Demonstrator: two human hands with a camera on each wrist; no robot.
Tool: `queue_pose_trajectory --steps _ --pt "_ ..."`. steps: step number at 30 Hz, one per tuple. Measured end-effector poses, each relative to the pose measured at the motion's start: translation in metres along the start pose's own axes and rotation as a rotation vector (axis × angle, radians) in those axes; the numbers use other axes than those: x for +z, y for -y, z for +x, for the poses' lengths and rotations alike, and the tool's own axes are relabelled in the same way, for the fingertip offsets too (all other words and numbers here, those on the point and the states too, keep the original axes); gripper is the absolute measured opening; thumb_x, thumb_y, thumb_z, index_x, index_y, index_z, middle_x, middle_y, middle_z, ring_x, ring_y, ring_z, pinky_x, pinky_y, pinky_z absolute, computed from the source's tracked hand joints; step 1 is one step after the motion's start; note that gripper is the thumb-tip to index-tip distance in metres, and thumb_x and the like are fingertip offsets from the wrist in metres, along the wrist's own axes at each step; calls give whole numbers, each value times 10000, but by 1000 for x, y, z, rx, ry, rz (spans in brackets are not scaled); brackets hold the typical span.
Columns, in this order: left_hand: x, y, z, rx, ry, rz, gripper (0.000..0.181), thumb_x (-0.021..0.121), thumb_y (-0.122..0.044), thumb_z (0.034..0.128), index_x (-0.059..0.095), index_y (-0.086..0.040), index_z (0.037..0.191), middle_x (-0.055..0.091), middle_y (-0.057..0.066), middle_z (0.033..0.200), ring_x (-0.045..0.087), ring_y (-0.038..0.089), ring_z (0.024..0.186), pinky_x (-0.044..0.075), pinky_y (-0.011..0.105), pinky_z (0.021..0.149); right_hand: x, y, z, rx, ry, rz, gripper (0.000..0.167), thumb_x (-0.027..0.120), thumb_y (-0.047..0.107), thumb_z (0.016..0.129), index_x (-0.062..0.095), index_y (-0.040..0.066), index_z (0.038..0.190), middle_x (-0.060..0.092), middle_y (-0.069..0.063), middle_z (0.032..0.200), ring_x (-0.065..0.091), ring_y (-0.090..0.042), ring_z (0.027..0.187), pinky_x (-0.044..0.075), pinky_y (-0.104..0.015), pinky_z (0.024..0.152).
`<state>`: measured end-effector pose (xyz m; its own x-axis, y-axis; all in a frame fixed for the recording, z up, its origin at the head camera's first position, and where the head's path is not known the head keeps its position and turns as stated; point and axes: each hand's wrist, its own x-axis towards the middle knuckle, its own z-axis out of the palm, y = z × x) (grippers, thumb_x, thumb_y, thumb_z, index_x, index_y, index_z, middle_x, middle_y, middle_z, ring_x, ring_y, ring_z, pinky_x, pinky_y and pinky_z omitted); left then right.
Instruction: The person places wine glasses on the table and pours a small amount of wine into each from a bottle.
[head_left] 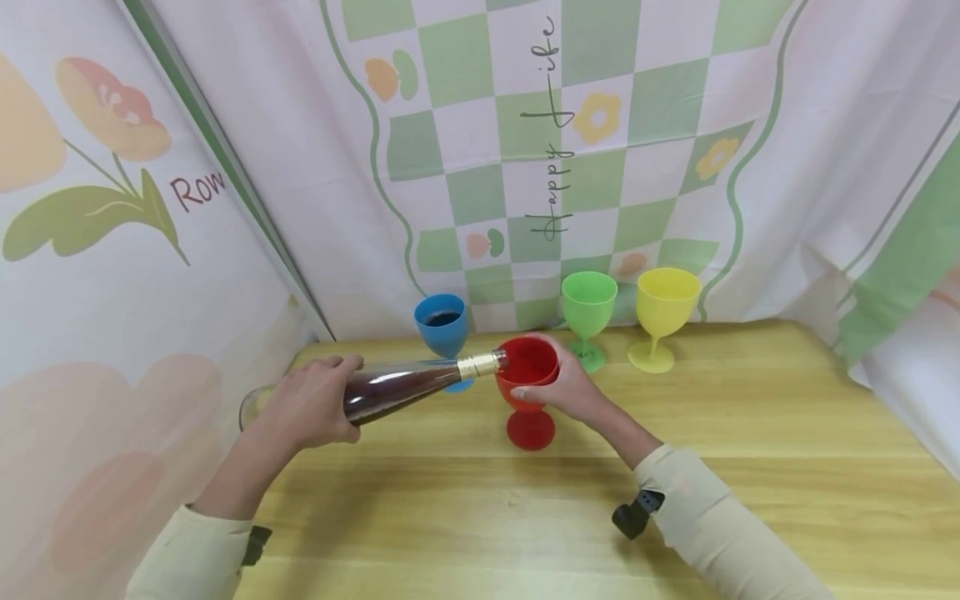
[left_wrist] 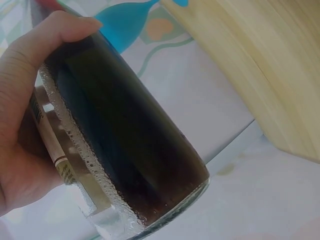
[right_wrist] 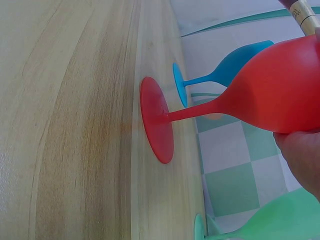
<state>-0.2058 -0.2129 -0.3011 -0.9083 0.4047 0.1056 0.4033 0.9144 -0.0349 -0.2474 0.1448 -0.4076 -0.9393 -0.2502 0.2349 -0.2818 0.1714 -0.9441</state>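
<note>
My left hand (head_left: 311, 402) grips a glass bottle (head_left: 405, 390) of dark liquid round its body. The bottle lies nearly level, its gold-banded neck at the left rim of a red goblet (head_left: 531, 429). Foam lines the liquid's edge inside the bottle (left_wrist: 125, 130) in the left wrist view. Around the red goblet's bowl curl the fingers and thumb of my right hand (head_left: 573, 387). That goblet is upright, its foot (right_wrist: 156, 120) at the tabletop; how much liquid it holds I cannot tell. A blue goblet (head_left: 442, 337) with dark liquid inside stands behind the bottle.
A green goblet (head_left: 589, 308) and a yellow goblet (head_left: 667, 308) stand upright at the back right of the wooden table (head_left: 735, 500). Close behind them hangs a checked, printed cloth (head_left: 525, 167). Another printed cloth (head_left: 112, 317) rises along the left side.
</note>
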Motion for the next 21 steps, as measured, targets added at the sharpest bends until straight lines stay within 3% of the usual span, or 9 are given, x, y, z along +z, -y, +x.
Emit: queue_pose_trajectory --steps 21 --pt "1 1 0 14 -21 11 858 907 -289 543 581 -64 1305 710 153 1103 646 276 873 555 457 746 1 1 0 -7 2 1 753 791 58 803 421 31 1457 514 -217 1431 502 -406 1299 581 -377 894"
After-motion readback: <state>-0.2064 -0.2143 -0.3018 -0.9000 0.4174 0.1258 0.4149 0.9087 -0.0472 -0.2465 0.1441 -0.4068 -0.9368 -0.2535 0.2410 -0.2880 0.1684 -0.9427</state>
